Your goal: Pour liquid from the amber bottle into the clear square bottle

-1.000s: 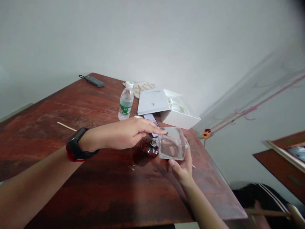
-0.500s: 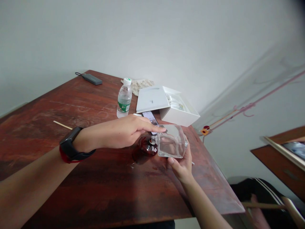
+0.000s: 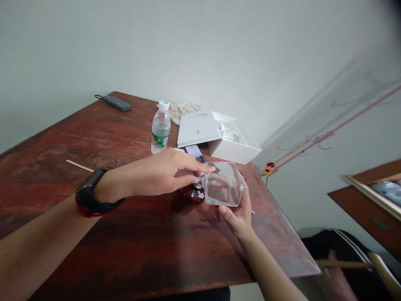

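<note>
My right hand (image 3: 239,217) is wrapped round a clear square glass bottle (image 3: 221,188), thumb at its near lower edge. The bottle lies on its side in the air, with its threaded neck toward the left. My left hand (image 3: 166,173), with a black wristband above it, reaches across from the left. Its index finger is stretched out at the glass bottle's upper edge and its thumb points at the neck; whether the thumb touches is unclear. Directly below the neck stands a dark red rounded vessel (image 3: 184,200), partly hidden by my left hand.
A plastic water bottle (image 3: 160,127), a phone (image 3: 194,153) and a white box (image 3: 239,148) with its lid open stand behind my hands. Farther off lie a cloth (image 3: 178,110) and a grey power bank (image 3: 118,103). A thin stick (image 3: 79,166) lies on the wooden table (image 3: 131,259).
My left thumb has come out from the palm toward the glass bottle's neck, apart from the index finger. My right hand keeps its hold, and the whole view has shifted slightly.
</note>
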Demonstrator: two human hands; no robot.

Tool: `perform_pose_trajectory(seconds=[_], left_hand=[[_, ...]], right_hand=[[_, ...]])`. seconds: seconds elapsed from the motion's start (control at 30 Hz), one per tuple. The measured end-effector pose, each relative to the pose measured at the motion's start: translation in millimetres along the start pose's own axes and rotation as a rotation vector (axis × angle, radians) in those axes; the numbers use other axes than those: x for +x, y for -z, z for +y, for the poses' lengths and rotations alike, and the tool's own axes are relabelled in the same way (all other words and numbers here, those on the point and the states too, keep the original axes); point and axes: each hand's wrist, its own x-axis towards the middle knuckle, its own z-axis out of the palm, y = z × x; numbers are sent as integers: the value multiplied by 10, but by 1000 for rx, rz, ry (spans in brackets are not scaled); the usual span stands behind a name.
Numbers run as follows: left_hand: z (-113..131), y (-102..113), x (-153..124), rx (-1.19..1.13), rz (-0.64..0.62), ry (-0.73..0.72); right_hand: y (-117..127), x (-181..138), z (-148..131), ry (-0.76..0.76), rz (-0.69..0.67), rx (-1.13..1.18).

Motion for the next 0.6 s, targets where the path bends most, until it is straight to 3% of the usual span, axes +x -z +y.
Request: perform_pose_trajectory(seconds=[0.3, 0.6], left_hand=[[20, 3, 6, -8, 8, 19], [24, 7, 8, -10, -12, 44]], right_hand=[[-1, 16, -30, 14, -23, 13], [14, -8, -27, -76, 3, 7]])
